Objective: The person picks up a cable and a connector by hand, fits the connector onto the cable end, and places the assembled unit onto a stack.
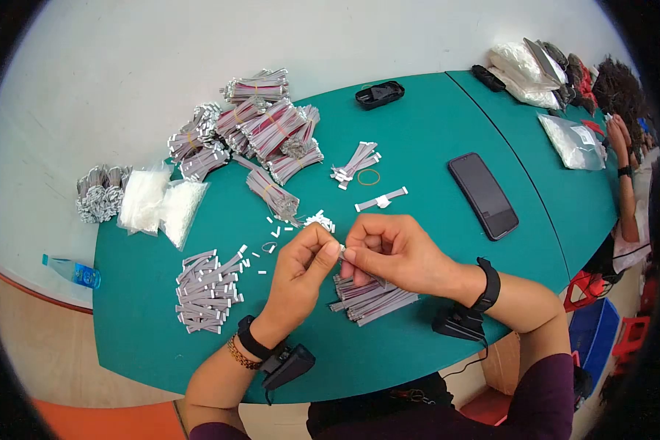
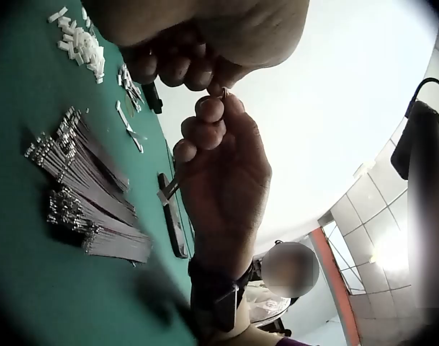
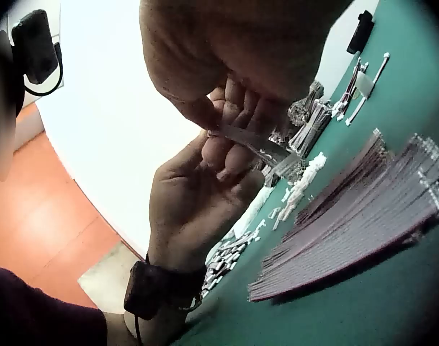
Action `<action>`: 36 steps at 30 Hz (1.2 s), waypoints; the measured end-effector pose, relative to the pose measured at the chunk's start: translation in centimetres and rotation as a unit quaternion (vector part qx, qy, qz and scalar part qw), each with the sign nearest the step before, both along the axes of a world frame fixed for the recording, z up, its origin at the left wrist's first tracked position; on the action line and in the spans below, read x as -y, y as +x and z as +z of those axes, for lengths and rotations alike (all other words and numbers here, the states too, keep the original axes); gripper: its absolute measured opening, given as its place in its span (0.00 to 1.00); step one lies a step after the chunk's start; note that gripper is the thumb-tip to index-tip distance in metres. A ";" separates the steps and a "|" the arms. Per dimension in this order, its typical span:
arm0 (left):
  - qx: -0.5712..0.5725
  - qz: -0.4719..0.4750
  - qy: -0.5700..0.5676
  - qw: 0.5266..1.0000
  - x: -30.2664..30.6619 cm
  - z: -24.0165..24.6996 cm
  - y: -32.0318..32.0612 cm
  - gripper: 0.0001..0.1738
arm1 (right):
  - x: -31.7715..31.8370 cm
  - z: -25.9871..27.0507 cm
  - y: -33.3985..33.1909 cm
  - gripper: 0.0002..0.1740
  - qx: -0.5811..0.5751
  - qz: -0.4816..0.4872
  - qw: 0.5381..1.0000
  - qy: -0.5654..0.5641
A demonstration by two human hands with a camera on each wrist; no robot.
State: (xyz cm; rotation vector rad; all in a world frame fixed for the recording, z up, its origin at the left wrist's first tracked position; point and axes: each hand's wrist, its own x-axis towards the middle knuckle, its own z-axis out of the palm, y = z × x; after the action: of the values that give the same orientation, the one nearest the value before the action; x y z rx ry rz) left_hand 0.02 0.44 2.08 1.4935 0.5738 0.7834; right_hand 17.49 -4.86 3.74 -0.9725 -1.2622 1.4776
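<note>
2 hands meet in front of us. The right hand [image 1: 392, 249] pinches a flat gray cable [image 3: 257, 141], and the left hand [image 1: 299, 265] pinches its tip. We think the step is putting a bit on that tip, like the loose white bits [image 1: 320, 220] just past the hands, but the spot is too small for us to tell. The next move, we guess, needs a steady grip and a straight push. On the green table [image 1: 433, 125] below lies a bunch of cables [image 1: 368, 302]. Farther left, we see a pile of white-ended cables [image 1: 207, 293].
</note>
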 end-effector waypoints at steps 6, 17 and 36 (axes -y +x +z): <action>-0.008 -0.021 0.018 1.000 -0.4 0.0 -0.3 0.12 | -0.1 -0.2 0.1 0.08 -0.026 0.005 0.999 -0.026; 0.031 -0.006 -0.042 0.999 0.1 0.2 0.2 0.11 | -0.4 -0.2 0.3 0.07 -0.032 0.022 0.999 -0.024; 0.081 -0.075 -0.205 0.973 -0.2 0.9 -0.1 0.11 | -0.3 0.3 0.3 0.07 -0.063 0.045 0.997 -0.007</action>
State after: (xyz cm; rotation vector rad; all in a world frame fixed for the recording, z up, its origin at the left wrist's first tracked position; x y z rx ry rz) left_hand -0.06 0.61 2.93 1.0681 0.4612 0.6171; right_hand 17.81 -4.56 4.01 -0.8268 -1.2185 1.5948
